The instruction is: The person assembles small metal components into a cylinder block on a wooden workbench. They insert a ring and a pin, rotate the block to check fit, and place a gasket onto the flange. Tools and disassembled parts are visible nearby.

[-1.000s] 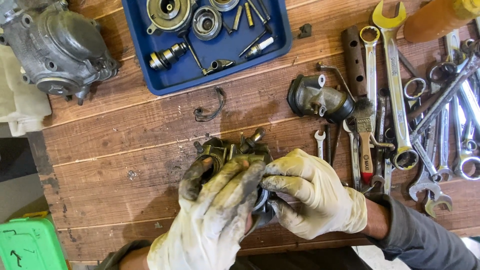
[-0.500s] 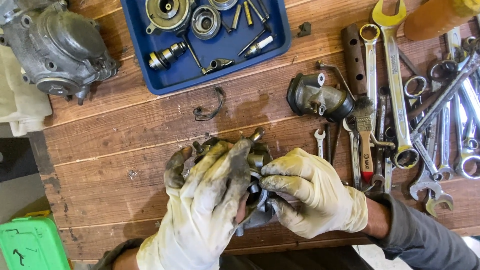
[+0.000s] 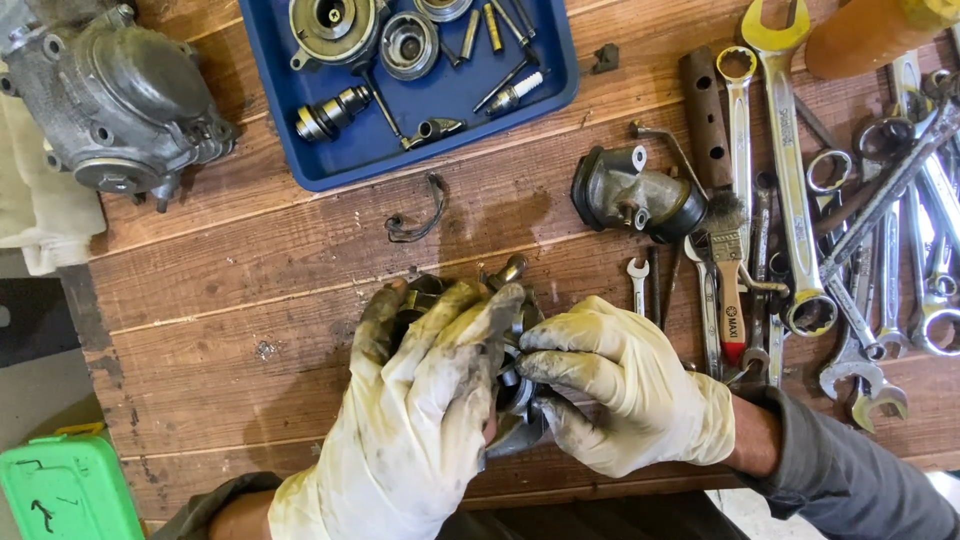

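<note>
Two gloved hands meet over the near edge of the wooden bench [image 3: 250, 300], both closed around a small grey metal assembly [image 3: 515, 395] held just above the planks. Left hand [image 3: 420, 420] wraps over its top with grimy fingers curled; right hand [image 3: 625, 390] pinches its side with thumb and fingertips. Just beyond lies a bent wire clip [image 3: 418, 215], and to the right a dark metal elbow fitting [image 3: 635, 195] beside a small brush [image 3: 730, 270] and a spread of wrenches [image 3: 800, 200]. Farther off sits a blue tray [image 3: 330, 165] of small parts, with a grey engine casing [image 3: 120, 95] at far left.
</note>
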